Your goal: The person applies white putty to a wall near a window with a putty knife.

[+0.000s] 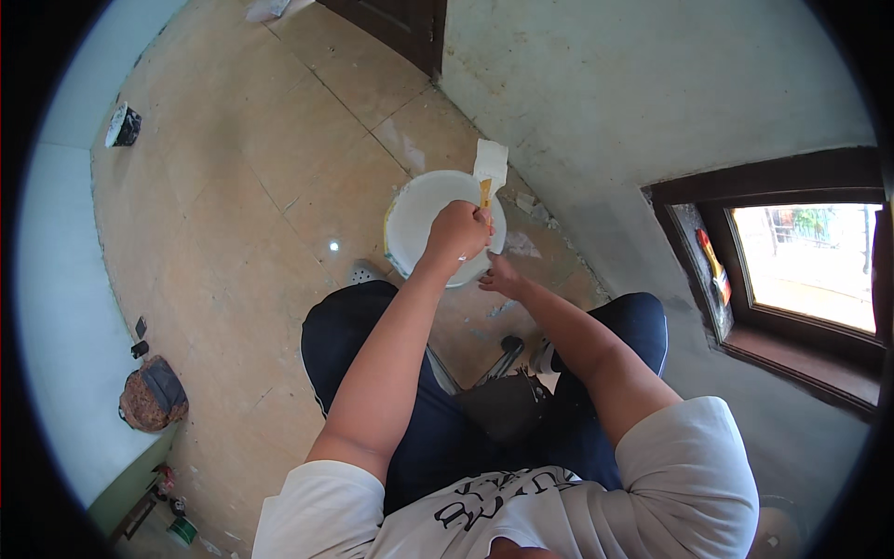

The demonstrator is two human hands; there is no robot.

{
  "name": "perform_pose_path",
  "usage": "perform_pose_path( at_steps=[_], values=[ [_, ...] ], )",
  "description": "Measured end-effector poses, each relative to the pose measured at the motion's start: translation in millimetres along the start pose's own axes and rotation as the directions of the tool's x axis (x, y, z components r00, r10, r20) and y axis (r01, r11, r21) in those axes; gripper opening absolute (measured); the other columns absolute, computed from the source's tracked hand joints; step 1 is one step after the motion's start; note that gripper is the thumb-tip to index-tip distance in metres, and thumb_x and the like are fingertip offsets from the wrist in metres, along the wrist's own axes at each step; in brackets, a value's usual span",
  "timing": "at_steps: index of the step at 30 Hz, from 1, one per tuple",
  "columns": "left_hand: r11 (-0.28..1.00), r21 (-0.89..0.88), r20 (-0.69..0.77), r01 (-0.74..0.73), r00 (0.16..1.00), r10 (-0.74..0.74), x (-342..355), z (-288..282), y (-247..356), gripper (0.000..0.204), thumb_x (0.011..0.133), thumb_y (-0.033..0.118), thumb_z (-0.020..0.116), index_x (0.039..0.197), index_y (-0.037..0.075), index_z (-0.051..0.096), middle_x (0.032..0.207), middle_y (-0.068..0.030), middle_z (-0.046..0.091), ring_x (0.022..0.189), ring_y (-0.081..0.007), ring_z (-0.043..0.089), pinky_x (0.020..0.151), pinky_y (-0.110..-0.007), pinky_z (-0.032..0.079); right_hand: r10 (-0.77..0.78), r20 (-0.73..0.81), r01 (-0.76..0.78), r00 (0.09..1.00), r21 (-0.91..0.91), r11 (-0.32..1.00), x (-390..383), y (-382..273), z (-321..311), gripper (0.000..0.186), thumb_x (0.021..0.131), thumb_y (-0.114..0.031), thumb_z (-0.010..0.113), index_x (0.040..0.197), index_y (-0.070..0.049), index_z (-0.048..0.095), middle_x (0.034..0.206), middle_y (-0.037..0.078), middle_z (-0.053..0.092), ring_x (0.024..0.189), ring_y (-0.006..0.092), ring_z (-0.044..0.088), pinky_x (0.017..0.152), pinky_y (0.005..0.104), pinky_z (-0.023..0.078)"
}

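A paintbrush with a yellow handle and a broad white head is gripped in my left hand, fingers closed round the handle. That hand is over a round white bucket on the floor, and the brush head points away from me, past the bucket's far right rim. The bucket's inside looks white; my hand hides part of it. My right hand is at the near right rim with its fingers apart, seeming to touch the bucket's side.
A pale wall rises on the right, with a dark-framed window; another paintbrush rests in its frame. A small black tub stands far left, and a brown round object lies nearer. A dark door is at the top.
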State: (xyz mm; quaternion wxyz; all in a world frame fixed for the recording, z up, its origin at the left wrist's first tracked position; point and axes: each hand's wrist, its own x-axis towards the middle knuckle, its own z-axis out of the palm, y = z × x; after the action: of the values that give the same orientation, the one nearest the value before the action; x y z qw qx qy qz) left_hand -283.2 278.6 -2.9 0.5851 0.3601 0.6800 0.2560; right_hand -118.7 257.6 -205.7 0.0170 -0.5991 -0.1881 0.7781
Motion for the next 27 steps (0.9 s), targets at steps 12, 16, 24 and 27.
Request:
perform_pose_path(
  at_steps=[12, 16, 24, 27],
  values=[
    [0.99, -0.033, -0.159, -0.139, 0.978, 0.132, 9.5, -5.0, 4.5, 0.029, 0.094, 0.018, 0.047, 0.085, -0.005, 0.063, 0.074, -0.0114, 0.067, 0.069, -0.0186, 0.069, 0.063, -0.031, 0.051, 0.188, 0.146, -0.074, 0.971, -0.564, 0.823, -15.6, -18.7, 39.8, 0.074, 0.094, -0.052, 0.041, 0.131, 0.012, 0.032, 0.132, 0.027, 0.043, 0.107, 0.0341, 0.059, 0.082, 0.0449, 0.054],
    [0.991, -0.056, -0.146, -0.125, 0.983, 0.116, 9.5, -5.8, 12.1, 0.028, 0.097, 0.017, 0.042, 0.092, -0.005, 0.06, 0.082, -0.0095, 0.064, 0.073, -0.0183, 0.069, 0.063, -0.029, 0.051, 0.102, 0.102, 0.083, 0.99, -0.981, 0.178, -68.8, -66.0, 34.6, 0.064, 0.094, -0.049, 0.041, 0.106, 0.012, 0.055, 0.097, 0.02, 0.066, 0.071, 0.0254, 0.069, 0.055, 0.0345, 0.058],
    [0.964, 0.057, -0.203, -0.261, 0.942, 0.267, 39.5, -2.8, -20.3, 0.022, 0.099, 0.017, 0.041, 0.094, 0.002, 0.057, 0.071, -0.003, 0.053, 0.056, -0.0094, 0.05, 0.051, -0.025, 0.044, -0.159, 0.083, 0.125, 0.984, -0.952, 0.28, -251.6, -161.9, -18.3, 0.061, 0.094, -0.05, 0.039, 0.094, 0.006, 0.063, 0.077, 0.013, 0.069, 0.063, 0.0209, 0.066, 0.056, 0.0327, 0.055],
    [0.97, -0.034, -0.181, -0.242, 0.956, 0.232, 47.2, 10.3, -15.2, 0.022, 0.099, 0.017, 0.041, 0.093, 0.003, 0.057, 0.068, -0.0013, 0.051, 0.054, -0.0078, 0.046, 0.047, -0.024, 0.038, -0.251, -0.017, 0.084, 0.968, -0.919, 0.385, -287.0, -159.3, -58.0, 0.06, 0.096, -0.048, 0.037, 0.096, 0.006, 0.063, 0.078, 0.013, 0.07, 0.065, 0.0206, 0.068, 0.058, 0.0319, 0.055]
  ],
)
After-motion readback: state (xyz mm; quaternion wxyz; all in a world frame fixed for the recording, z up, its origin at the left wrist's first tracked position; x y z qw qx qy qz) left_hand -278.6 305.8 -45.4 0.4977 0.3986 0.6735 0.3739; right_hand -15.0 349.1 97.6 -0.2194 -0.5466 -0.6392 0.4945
